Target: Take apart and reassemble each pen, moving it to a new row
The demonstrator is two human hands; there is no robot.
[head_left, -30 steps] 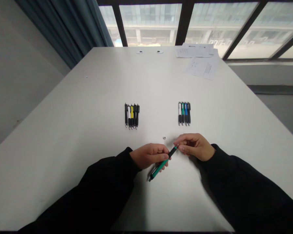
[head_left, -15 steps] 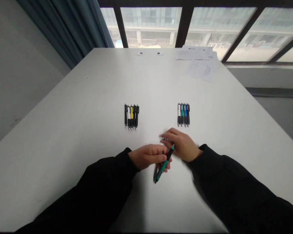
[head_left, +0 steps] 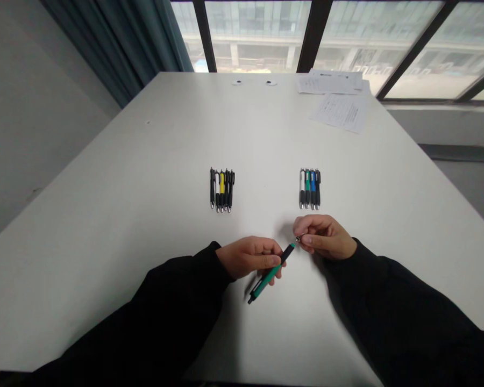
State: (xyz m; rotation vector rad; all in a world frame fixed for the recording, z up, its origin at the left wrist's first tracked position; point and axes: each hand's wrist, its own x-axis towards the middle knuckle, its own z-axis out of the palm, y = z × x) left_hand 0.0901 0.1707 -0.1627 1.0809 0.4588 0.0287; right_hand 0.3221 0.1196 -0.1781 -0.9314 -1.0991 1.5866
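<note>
The fingers of the right hand (head_left: 325, 237) pinch a small silver metal piece (head_left: 297, 238) (too small to tell exactly what it is), just beside the upper end of a green-and-black retractable pen (head_left: 270, 275). The left hand's (head_left: 248, 258) fingers, curled close together, grip the pen's barrel, which slants above the white table (head_left: 105, 226). Farther out lie a row of five pens (head_left: 221, 191) and a row of four pens (head_left: 310, 189), with loose papers (head_left: 342, 112) beyond.

Office or meeting room, by the look of it;
long white table (head_left: 105, 226), printed papers (head_left: 342, 112), rows of pens (head_left: 221, 191); wide windows (head_left: 258, 37), curtain (head_left: 113, 48).
</note>
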